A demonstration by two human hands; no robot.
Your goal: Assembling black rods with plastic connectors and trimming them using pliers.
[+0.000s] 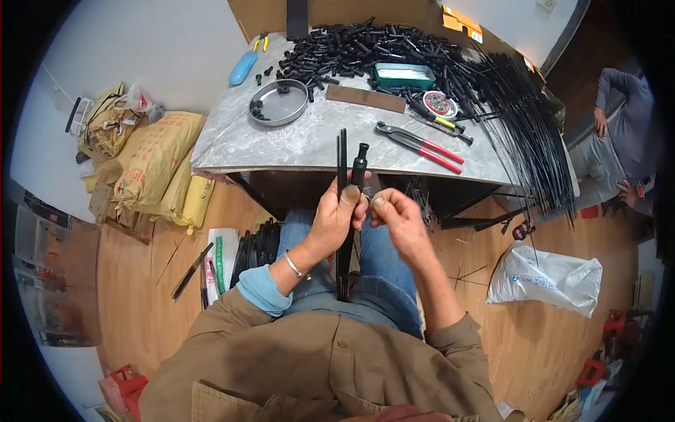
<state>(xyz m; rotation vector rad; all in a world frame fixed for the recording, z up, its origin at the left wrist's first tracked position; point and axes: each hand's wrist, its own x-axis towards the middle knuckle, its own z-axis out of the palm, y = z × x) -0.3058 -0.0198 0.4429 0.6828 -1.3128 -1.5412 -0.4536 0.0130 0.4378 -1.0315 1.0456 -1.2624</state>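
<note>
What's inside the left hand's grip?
Thin black rods and a stepped black tube jut above the left hand; the stretches behind its thumb and fingers are covered.

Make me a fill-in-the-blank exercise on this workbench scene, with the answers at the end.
1. The left hand grips a bundle of thin rods whose colour is ____.
2. The pliers lying near the front edge of the table have ____ handles.
3. The round metal pan stands to the ____ of the flat brown strip.
4. The white sack lies on the wooden floor, on the person's ____ side.

Missing words: black; red; left; right.
</note>
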